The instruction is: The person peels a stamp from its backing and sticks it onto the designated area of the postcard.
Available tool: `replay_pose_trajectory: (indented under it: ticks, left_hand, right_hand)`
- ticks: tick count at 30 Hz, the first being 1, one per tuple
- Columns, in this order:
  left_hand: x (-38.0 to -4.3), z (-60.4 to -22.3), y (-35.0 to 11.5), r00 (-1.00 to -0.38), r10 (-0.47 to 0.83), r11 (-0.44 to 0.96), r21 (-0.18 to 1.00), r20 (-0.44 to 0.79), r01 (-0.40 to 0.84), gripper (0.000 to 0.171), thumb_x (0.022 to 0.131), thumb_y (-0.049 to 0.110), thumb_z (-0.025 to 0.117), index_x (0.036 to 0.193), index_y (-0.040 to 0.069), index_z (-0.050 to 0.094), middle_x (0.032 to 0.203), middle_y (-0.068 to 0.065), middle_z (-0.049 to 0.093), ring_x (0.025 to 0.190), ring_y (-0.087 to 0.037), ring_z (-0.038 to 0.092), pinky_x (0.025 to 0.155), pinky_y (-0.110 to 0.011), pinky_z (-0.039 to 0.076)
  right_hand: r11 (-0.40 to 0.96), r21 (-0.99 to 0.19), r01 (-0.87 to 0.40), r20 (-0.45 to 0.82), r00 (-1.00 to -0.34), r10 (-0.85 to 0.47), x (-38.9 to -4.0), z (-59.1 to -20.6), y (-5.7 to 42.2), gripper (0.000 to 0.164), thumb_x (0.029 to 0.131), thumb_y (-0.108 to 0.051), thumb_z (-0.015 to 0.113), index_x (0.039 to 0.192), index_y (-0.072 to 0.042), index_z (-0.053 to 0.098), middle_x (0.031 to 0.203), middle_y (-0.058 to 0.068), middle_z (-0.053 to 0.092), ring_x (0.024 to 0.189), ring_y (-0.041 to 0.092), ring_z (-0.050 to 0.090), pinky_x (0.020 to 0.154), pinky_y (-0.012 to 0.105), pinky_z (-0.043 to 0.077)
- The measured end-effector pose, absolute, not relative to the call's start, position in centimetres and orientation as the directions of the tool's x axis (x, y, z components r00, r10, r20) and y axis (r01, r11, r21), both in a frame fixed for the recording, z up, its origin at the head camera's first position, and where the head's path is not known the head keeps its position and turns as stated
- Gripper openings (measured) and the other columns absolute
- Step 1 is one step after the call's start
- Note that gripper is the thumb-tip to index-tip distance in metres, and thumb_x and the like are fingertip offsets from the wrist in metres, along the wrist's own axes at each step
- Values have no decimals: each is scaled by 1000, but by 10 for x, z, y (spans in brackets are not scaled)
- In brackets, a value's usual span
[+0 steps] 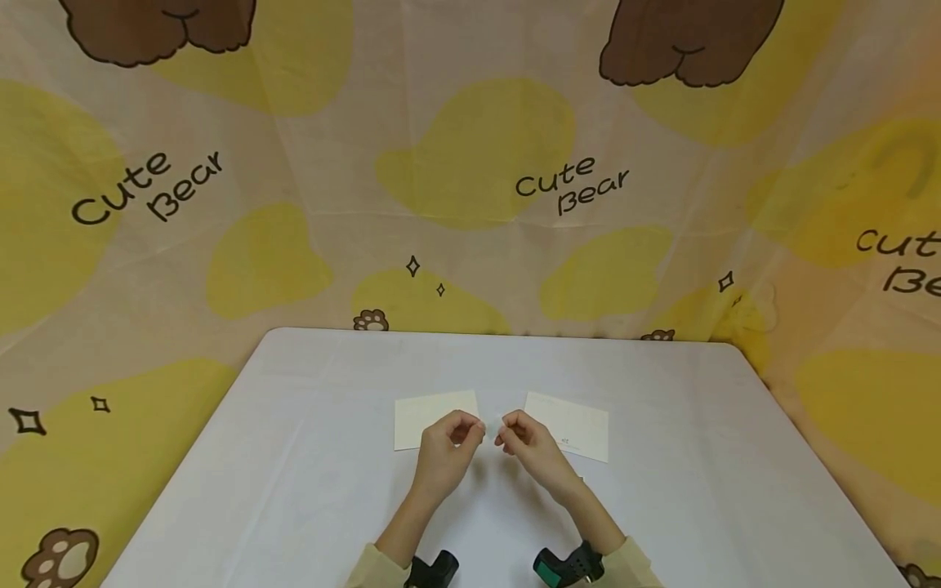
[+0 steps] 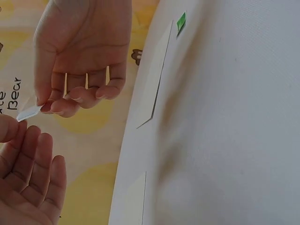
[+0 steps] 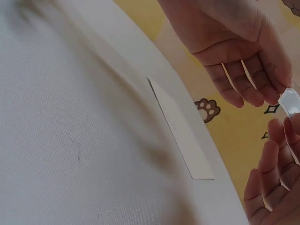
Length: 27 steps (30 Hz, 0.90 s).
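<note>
Over the table's middle, my left hand (image 1: 443, 457) and right hand (image 1: 540, 457) face each other, their fingertips a little apart. Between them is a small whitish translucent strip (image 3: 290, 101) with a jagged edge, which looks like a short piece of tape. Each hand pinches one end of it between thumb and forefinger, as the left wrist view also shows of the strip (image 2: 29, 113). The other fingers are loosely bent. Behind my left hand lies a cream card (image 1: 419, 415), partly covered by it. Another cream card (image 1: 581, 426), with small print, lies behind my right hand.
The white table (image 1: 294, 482) runs back to a patterned cloth (image 1: 470, 163) with yellow patches. On the table to the right is a small green item (image 2: 181, 22), mostly hidden by the right wrist in the head view. Black devices (image 1: 435, 570) sit on both wrists.
</note>
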<state>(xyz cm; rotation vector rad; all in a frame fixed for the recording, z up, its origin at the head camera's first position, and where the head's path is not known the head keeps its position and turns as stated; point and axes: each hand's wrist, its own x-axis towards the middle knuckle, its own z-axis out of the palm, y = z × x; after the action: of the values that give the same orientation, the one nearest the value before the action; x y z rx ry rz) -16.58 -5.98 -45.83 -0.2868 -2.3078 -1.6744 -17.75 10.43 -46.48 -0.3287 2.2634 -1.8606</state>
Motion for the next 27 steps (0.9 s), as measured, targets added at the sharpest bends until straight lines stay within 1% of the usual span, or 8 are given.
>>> replay_pose_trajectory:
  ticks: [2, 6, 12, 15, 18, 22, 25, 27]
  left_hand:
    - [-164, -455, -59, -950, -3, 306, 904, 314, 298, 8, 84, 4, 63, 78, 8, 66, 70, -5, 66, 64, -9, 59, 62, -20, 50]
    - [-154, -435, -57, -951, 4, 293, 909, 308, 296, 6, 84, 0, 62, 79, 1, 65, 71, -10, 66, 64, -12, 59, 62, -20, 49]
    - [-146, -420, -56, -948, 15, 280, 909, 317, 309, 7, 83, -3, 60, 78, -1, 64, 70, -15, 65, 63, -10, 58, 60, -19, 48]
    - [-146, -421, -55, -945, 9, 282, 906, 327, 316, 7, 82, -4, 61, 77, 0, 64, 69, -15, 65, 63, -10, 58, 60, -19, 49]
    - [-147, -421, -55, -945, 6, 286, 905, 328, 316, 7, 82, -3, 61, 77, 0, 65, 69, -13, 65, 63, -11, 59, 59, -19, 49]
    - [-148, -422, -55, -943, 8, 282, 904, 332, 321, 7, 83, -3, 61, 77, 0, 64, 70, -16, 65, 62, -11, 58, 59, -19, 49]
    - [-149, -423, -55, -941, 9, 279, 903, 337, 326, 7, 83, -3, 61, 77, 0, 64, 70, -16, 65, 62, -10, 58, 59, -19, 49]
    - [-149, -423, -55, -941, 8, 279, 902, 340, 328, 8, 83, -3, 62, 77, 1, 64, 69, -14, 65, 62, -10, 58, 59, -19, 49]
  right_hand:
    - [199, -978, -63, 3, -957, -289, -177, -465, 103, 20, 95, -20, 52, 101, -1, 53, 88, 6, 59, 93, 32, 56, 81, 33, 49]
    - [221, -972, -80, 17, -962, -273, -174, -457, 100, 18, 95, -15, 51, 105, 0, 53, 88, 6, 59, 93, 34, 56, 76, 25, 48]
    - [267, -957, -110, 46, -971, -237, -166, -439, 96, 16, 93, -6, 52, 108, -2, 50, 85, 11, 59, 78, 22, 56, 69, 20, 45]
    - [291, -949, -122, 56, -973, -223, -169, -446, 96, 18, 92, -7, 54, 109, -3, 50, 86, 12, 60, 77, 20, 55, 66, 19, 44]
    - [346, -922, -172, 107, -974, -200, -173, -455, 97, 17, 90, -9, 58, 105, -6, 50, 84, 7, 59, 76, 16, 54, 64, 18, 43]
    - [438, -862, -257, 203, -965, -167, -173, -460, 97, 13, 87, -11, 62, 95, -14, 52, 77, -5, 54, 71, 8, 49, 61, 19, 42]
    - [462, -831, -310, 266, -951, -159, -173, -458, 96, 14, 85, -8, 63, 89, -18, 54, 75, -9, 53, 69, 7, 48, 61, 19, 42]
    - [469, -816, -338, 297, -941, -161, -172, -456, 96, 15, 84, -6, 63, 87, -19, 56, 76, -11, 54, 69, 6, 48, 61, 20, 43]
